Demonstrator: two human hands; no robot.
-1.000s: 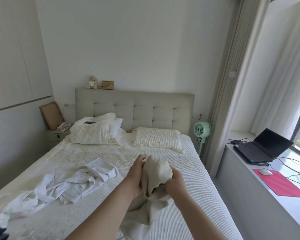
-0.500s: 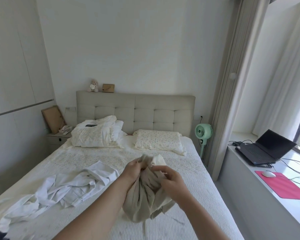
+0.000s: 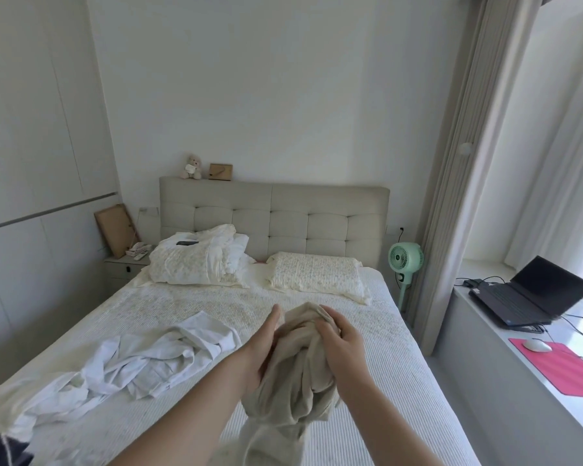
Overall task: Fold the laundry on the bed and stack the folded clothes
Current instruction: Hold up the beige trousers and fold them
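Change since half a second ago: the bundle has turned in the hands, its bunched top now nearer the right fingers, the left thumb lifted clear.

Item 1, held: beige garment [image 3: 295, 375], crumpled, raised above the near half of the bed [image 3: 377, 358], its tail hanging down out of view. Left hand [image 3: 261, 351] cups its side, thumb straight up, the other fingers hidden behind cloth, so whether they are curled round it cannot be told. Right hand [image 3: 342, 338] grips the top, fingers [image 3: 327, 326] curled into the folds.

Step, by judgement: sorting the bundle to find an edge; folding not begun. Next move likely calls for locating a hem or waistband and shaking the piece open.

Item 2, left of the hands: white laundry heap [image 3: 128, 361], unfolded, sprawled towards the left bed edge.

Room: bare coverlet ahead of the hands and to the right, ending at the right bed edge.

Item 3, far: two pillows [image 3: 317, 275] at the headboard [image 3: 273, 213].
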